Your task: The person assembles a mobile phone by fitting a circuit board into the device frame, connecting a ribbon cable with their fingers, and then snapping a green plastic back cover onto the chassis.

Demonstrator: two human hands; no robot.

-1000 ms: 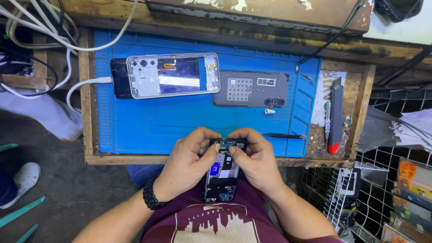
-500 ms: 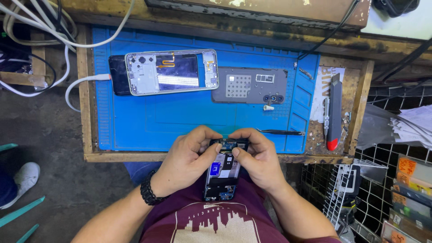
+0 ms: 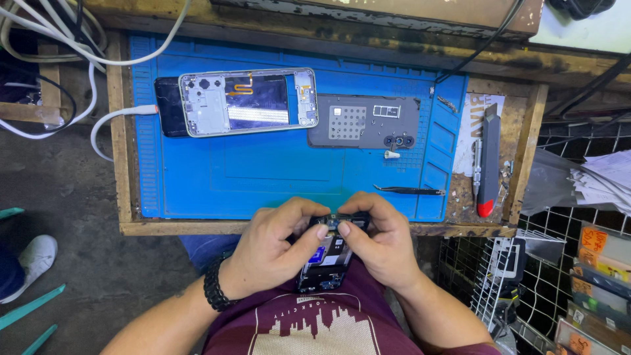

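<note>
Centrally, an opened phone (image 3: 327, 263) with its back off, boards and a blue part showing, is held over the person's lap, just off the near edge of the worktop (image 3: 125, 131). Left hand (image 3: 273, 246) wraps its left side, thumb pressed on the top end; fingers curled, gripping the phone. Right hand (image 3: 378, 240) grips the right side the same way, thumb tip meeting the left thumb at the top end. Black bead bracelet (image 3: 213, 289) on the left wrist.

Beyond the hands, a blue mat (image 3: 263, 174) covers the worktop. On it: black tweezers (image 3: 409, 190) near the right hand, a grey back cover (image 3: 365, 121) with a small white piece (image 3: 392, 155) just below it, and a second phone frame (image 3: 248, 101) lying face down over a dark phone (image 3: 167, 105), a white cable (image 3: 105, 128) plugged in at its left. Right of the mat, a screwdriver (image 3: 477, 167) and a black tool with red tip (image 3: 489, 161) lie side by side. Wire rack (image 3: 526, 276) at right; white shoe (image 3: 29, 256) on the floor at left.
</note>
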